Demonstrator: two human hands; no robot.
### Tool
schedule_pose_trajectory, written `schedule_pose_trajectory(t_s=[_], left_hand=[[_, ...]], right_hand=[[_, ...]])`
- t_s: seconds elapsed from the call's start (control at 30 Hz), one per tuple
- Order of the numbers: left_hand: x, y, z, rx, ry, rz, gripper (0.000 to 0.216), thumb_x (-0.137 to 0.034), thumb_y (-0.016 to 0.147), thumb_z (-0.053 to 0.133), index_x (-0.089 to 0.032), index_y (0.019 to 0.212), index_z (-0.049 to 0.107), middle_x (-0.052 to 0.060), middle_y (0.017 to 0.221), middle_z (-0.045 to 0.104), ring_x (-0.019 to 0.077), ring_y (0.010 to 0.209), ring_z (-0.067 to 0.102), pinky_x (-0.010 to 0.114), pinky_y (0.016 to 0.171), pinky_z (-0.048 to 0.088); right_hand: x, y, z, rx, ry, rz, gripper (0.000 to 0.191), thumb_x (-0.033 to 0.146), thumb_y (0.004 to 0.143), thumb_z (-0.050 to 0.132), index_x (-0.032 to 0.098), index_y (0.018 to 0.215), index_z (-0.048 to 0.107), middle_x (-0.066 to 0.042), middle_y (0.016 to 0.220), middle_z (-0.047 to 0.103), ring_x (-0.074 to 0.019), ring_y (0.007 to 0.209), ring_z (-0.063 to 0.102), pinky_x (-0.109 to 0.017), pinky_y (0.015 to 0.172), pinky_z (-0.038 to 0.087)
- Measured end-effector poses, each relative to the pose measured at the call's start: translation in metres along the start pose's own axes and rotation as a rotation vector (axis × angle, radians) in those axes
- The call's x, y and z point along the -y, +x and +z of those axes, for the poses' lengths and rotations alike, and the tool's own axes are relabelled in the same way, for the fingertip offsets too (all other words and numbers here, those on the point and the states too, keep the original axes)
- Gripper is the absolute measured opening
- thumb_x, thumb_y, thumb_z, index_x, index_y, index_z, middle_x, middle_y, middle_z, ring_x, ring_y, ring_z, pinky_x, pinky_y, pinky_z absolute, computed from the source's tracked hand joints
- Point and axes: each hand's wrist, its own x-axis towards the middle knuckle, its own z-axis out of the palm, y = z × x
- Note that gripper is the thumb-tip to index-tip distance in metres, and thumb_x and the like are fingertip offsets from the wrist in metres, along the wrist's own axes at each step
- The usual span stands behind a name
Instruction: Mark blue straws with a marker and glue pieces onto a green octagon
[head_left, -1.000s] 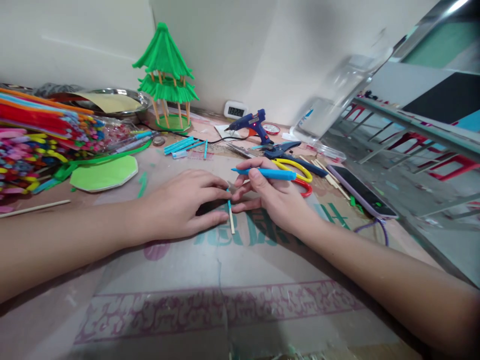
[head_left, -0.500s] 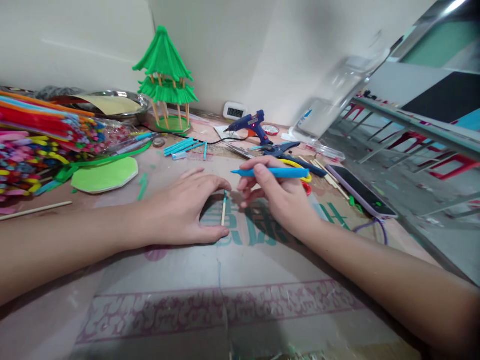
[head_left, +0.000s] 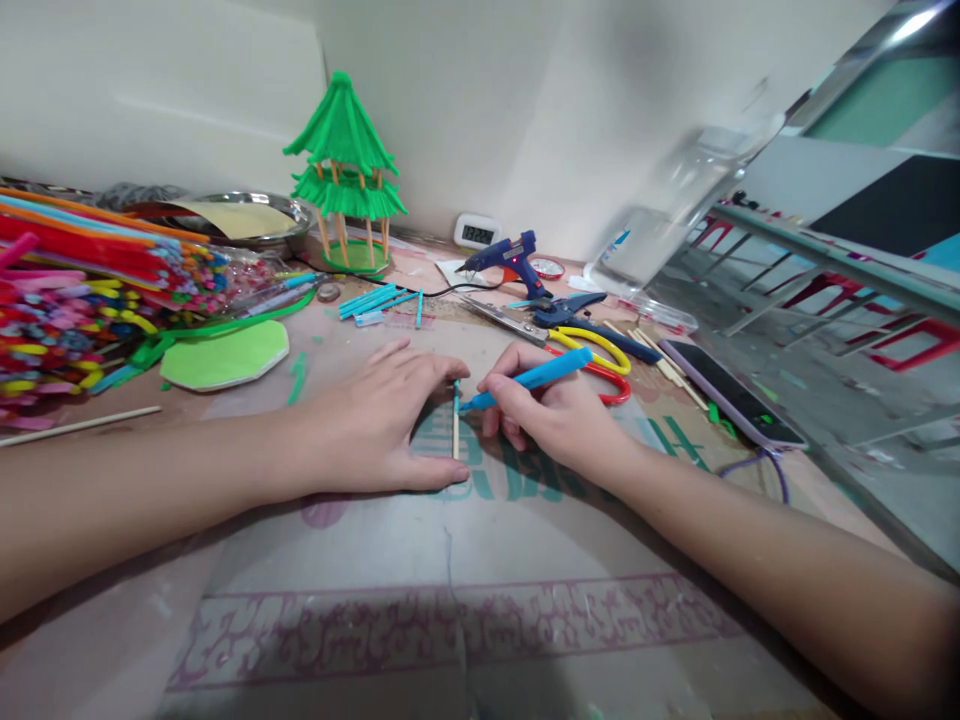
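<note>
Between the thumb and forefinger of my left hand [head_left: 397, 420] a short wooden stick [head_left: 456, 432] is held by its two ends, lying on the printed cardboard sheet [head_left: 360, 560]. Its far part is coloured blue, its near part is bare wood. My right hand [head_left: 551, 405] is closed round a blue marker [head_left: 544, 374], whose tip touches or nearly touches the stick's right side. Several blue sticks [head_left: 371, 302] lie together beyond my left hand. Just past my right hand are scissors [head_left: 592, 350] with yellow and red handles.
A green-roofed model pavilion [head_left: 345, 170] stands at the back. Near it are a timer [head_left: 478, 231], a blue glue gun [head_left: 510, 260] and blue-handled pliers [head_left: 570, 310]. Bundled pipe cleaners [head_left: 82, 300] and a green octagonal board [head_left: 225, 357] lie left, a phone [head_left: 731, 392] right.
The marker has come down and left, its tip now at the stick instead of above it. More of the scissors shows. My left hand keeps its hold, and the whole view has shifted slightly.
</note>
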Motion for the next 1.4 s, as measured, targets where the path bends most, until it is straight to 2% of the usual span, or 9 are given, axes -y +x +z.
schedule_pose_trajectory(t_s=[0.23, 0.5, 0.7, 0.77, 0.97, 1.23, 1.4], left_hand=[[-0.0020, 0.0011, -0.0028, 0.024, 0.004, -0.016, 0.075, -0.061, 0.082, 0.074, -0.015, 0.137, 0.055, 0.018, 0.134, 0.068, 0.0384, 0.125, 0.063, 0.060, 0.114, 0.045], [-0.0004, -0.0003, -0.0016, 0.011, -0.007, -0.007, 0.073, -0.063, 0.082, 0.073, -0.017, 0.137, 0.056, 0.017, 0.135, 0.068, 0.0386, 0.127, 0.062, 0.060, 0.114, 0.045], [-0.0001, 0.0003, -0.0014, 0.008, 0.003, 0.007, 0.066, -0.062, 0.083, 0.074, -0.019, 0.131, 0.057, 0.015, 0.129, 0.069, 0.0364, 0.122, 0.064, 0.060, 0.113, 0.045], [0.0003, 0.0006, -0.0012, 0.006, -0.005, 0.011, 0.062, -0.061, 0.083, 0.074, -0.020, 0.127, 0.058, 0.014, 0.126, 0.070, 0.0354, 0.120, 0.064, 0.060, 0.112, 0.045], [-0.0010, 0.0018, -0.0028, 0.029, -0.012, 0.028, 0.053, -0.059, 0.084, 0.073, -0.020, 0.117, 0.062, 0.011, 0.121, 0.070, 0.0342, 0.118, 0.063, 0.060, 0.114, 0.042], [-0.0011, 0.0017, -0.0038, 0.045, -0.010, 0.027, 0.055, -0.060, 0.084, 0.074, -0.020, 0.121, 0.063, 0.011, 0.125, 0.070, 0.0352, 0.123, 0.062, 0.061, 0.117, 0.040], [0.0024, 0.0000, -0.0018, 0.033, 0.002, 0.054, 0.062, -0.069, 0.085, 0.073, -0.021, 0.124, 0.064, 0.011, 0.127, 0.071, 0.0355, 0.125, 0.064, 0.065, 0.125, 0.029]], right_hand=[[-0.0007, 0.0009, -0.0004, 0.038, -0.063, -0.060, 0.020, 0.034, 0.099, 0.061, 0.022, 0.084, 0.054, 0.003, 0.059, 0.068, -0.0076, 0.043, 0.048, -0.020, 0.043, 0.036], [0.0033, -0.0039, -0.0024, 0.190, -0.008, -0.013, 0.017, 0.031, 0.095, 0.064, 0.022, 0.084, 0.053, 0.004, 0.057, 0.065, -0.0090, 0.047, 0.053, -0.020, 0.045, 0.039], [-0.0004, 0.0004, -0.0003, 0.033, -0.037, -0.052, 0.020, 0.034, 0.097, 0.064, 0.022, 0.085, 0.054, 0.004, 0.058, 0.066, -0.0089, 0.046, 0.052, -0.021, 0.045, 0.038], [-0.0009, 0.0013, -0.0002, 0.029, -0.041, -0.036, 0.021, 0.035, 0.096, 0.067, 0.022, 0.085, 0.055, 0.004, 0.058, 0.066, -0.0096, 0.047, 0.053, -0.021, 0.046, 0.038], [0.0026, -0.0014, -0.0017, 0.147, -0.043, -0.011, 0.020, 0.033, 0.095, 0.065, 0.023, 0.084, 0.053, 0.004, 0.058, 0.065, -0.0102, 0.049, 0.054, -0.022, 0.048, 0.041], [0.0041, -0.0047, -0.0043, 0.279, 0.012, 0.041, 0.023, 0.035, 0.094, 0.069, 0.023, 0.082, 0.053, 0.004, 0.058, 0.065, -0.0110, 0.051, 0.057, -0.022, 0.050, 0.042], [0.0028, -0.0058, -0.0047, 0.286, 0.031, 0.035, 0.024, 0.036, 0.094, 0.070, 0.022, 0.083, 0.053, 0.004, 0.057, 0.065, -0.0093, 0.049, 0.053, -0.021, 0.048, 0.041]])
